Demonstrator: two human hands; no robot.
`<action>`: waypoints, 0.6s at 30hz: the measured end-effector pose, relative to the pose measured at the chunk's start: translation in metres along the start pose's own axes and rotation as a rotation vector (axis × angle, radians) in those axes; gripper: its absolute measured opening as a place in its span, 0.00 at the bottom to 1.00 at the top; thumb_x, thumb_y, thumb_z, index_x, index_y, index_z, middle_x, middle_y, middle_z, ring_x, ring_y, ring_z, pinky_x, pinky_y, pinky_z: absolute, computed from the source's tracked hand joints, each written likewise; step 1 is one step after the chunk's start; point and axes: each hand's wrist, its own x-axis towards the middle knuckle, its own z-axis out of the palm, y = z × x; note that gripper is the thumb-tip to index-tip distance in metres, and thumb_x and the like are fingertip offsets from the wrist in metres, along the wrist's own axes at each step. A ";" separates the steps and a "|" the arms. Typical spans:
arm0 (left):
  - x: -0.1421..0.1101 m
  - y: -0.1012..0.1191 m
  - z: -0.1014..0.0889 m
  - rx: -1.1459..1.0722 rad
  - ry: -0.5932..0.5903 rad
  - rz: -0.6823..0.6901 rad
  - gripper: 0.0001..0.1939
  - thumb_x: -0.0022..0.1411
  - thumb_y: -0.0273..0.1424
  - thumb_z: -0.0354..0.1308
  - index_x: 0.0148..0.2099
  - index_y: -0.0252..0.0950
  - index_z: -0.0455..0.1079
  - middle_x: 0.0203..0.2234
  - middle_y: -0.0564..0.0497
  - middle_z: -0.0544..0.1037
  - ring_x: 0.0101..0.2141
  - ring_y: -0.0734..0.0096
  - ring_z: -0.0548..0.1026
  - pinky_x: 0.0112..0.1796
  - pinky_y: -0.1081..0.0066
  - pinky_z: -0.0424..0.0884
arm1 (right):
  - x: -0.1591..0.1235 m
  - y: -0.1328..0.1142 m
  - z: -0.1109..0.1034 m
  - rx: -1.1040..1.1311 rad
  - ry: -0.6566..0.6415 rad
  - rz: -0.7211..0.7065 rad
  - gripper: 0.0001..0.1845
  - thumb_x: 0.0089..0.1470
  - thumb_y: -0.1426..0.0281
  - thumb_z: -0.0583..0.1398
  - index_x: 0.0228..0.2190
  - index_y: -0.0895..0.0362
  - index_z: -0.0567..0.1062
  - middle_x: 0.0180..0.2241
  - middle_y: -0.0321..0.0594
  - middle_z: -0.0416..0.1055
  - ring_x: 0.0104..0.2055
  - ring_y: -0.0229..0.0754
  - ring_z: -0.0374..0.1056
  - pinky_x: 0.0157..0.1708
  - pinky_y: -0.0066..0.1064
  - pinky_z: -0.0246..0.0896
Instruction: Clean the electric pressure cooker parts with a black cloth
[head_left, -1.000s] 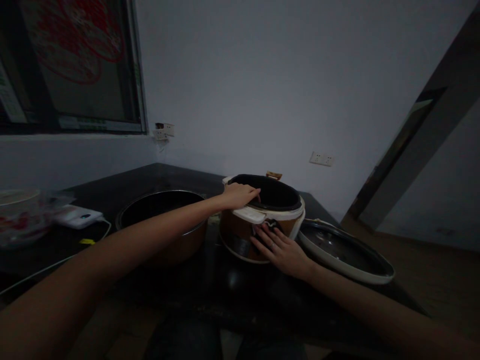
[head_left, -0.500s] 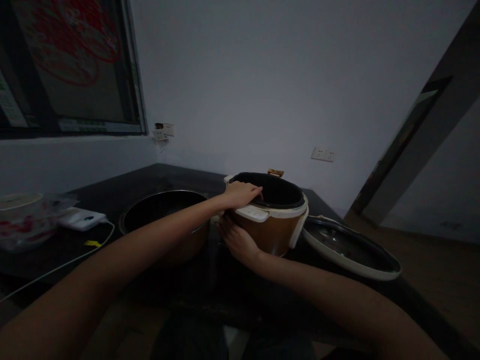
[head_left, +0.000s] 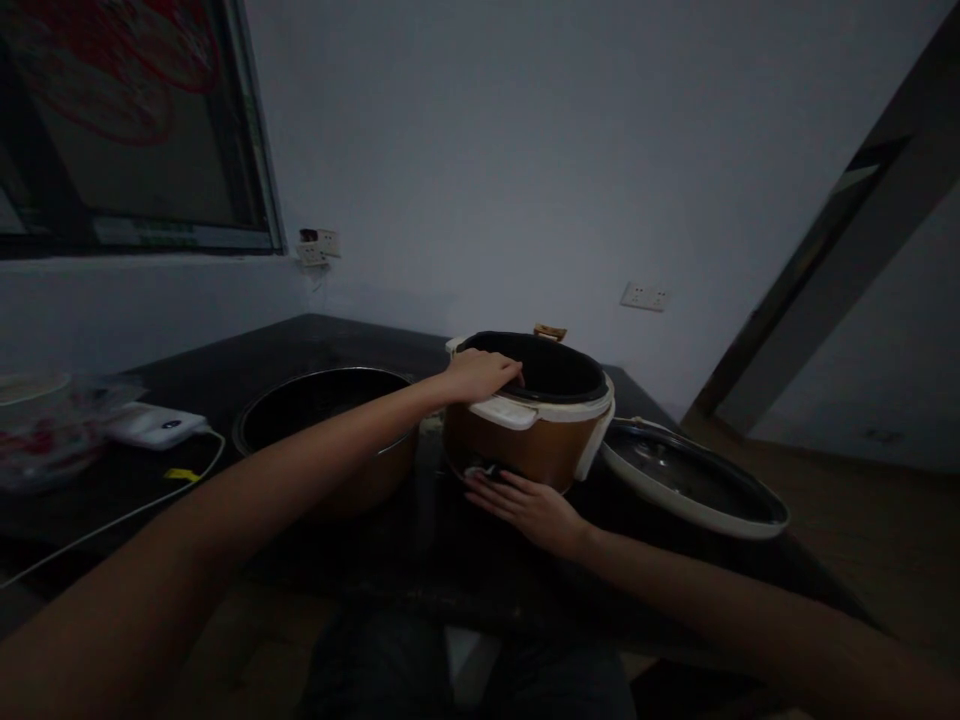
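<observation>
A rice cooker (head_left: 517, 440) with a brown body, a cream rim and a dark interior stands on the black table. My left hand (head_left: 484, 375) is closed over its near left rim, the fingers reaching inside, where their tips are partly hidden. Low on the cooker's front, my right hand (head_left: 529, 510) lies with its fingers stretched out, touching beside a small dark and white switch panel (head_left: 484, 470). To the left, a wide dark pot (head_left: 330, 385) stands open, partly covered by my left forearm.
A glass lid (head_left: 694, 475) with a pale rim lies to the right of the cooker. On the left are a white power bank (head_left: 159, 425) with a cable and a plastic bag (head_left: 52, 440). Wall sockets (head_left: 645, 296) sit behind the black table (head_left: 300, 335).
My right hand has slid from the cooker's left side down and right along its front, uncovering the switch panel. My left hand stays on the rim. The view has shifted slightly.
</observation>
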 end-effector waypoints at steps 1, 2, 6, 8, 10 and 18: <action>0.000 0.000 0.000 0.001 0.001 -0.005 0.21 0.69 0.36 0.39 0.49 0.47 0.74 0.50 0.53 0.77 0.45 0.61 0.74 0.42 0.68 0.64 | -0.013 0.004 0.000 0.047 0.048 0.009 0.34 0.55 0.78 0.48 0.63 0.60 0.54 0.66 0.38 0.49 0.67 0.35 0.47 0.62 0.33 0.49; 0.001 0.000 0.001 0.000 0.004 -0.015 0.21 0.69 0.37 0.39 0.48 0.47 0.74 0.50 0.53 0.77 0.45 0.61 0.74 0.42 0.68 0.64 | -0.025 0.009 0.000 0.088 0.075 0.018 0.35 0.54 0.79 0.49 0.63 0.59 0.53 0.67 0.36 0.48 0.67 0.34 0.45 0.61 0.33 0.50; 0.000 0.003 -0.001 -0.019 0.019 -0.058 0.24 0.69 0.40 0.36 0.47 0.49 0.76 0.49 0.53 0.77 0.45 0.58 0.74 0.42 0.66 0.65 | -0.067 0.021 -0.003 0.132 0.080 0.083 0.35 0.54 0.80 0.50 0.63 0.55 0.55 0.66 0.35 0.49 0.67 0.36 0.46 0.60 0.36 0.50; 0.000 0.005 -0.002 -0.031 0.021 -0.066 0.25 0.69 0.40 0.36 0.46 0.49 0.76 0.49 0.53 0.77 0.45 0.57 0.74 0.43 0.65 0.64 | -0.081 0.021 -0.005 0.118 0.067 0.135 0.35 0.54 0.80 0.51 0.62 0.56 0.56 0.66 0.37 0.52 0.65 0.39 0.50 0.60 0.38 0.50; -0.001 0.005 -0.003 -0.039 0.017 -0.064 0.24 0.69 0.39 0.37 0.46 0.49 0.76 0.49 0.53 0.78 0.46 0.57 0.74 0.43 0.65 0.64 | -0.087 0.018 -0.004 0.107 0.056 0.181 0.34 0.54 0.81 0.50 0.62 0.57 0.56 0.65 0.40 0.54 0.64 0.42 0.52 0.59 0.39 0.51; -0.001 0.006 -0.003 -0.032 0.017 -0.071 0.25 0.69 0.40 0.36 0.45 0.49 0.76 0.48 0.54 0.78 0.45 0.61 0.74 0.43 0.68 0.64 | -0.066 0.017 0.010 0.112 0.124 0.104 0.28 0.60 0.75 0.49 0.62 0.57 0.58 0.63 0.39 0.57 0.65 0.39 0.51 0.58 0.35 0.52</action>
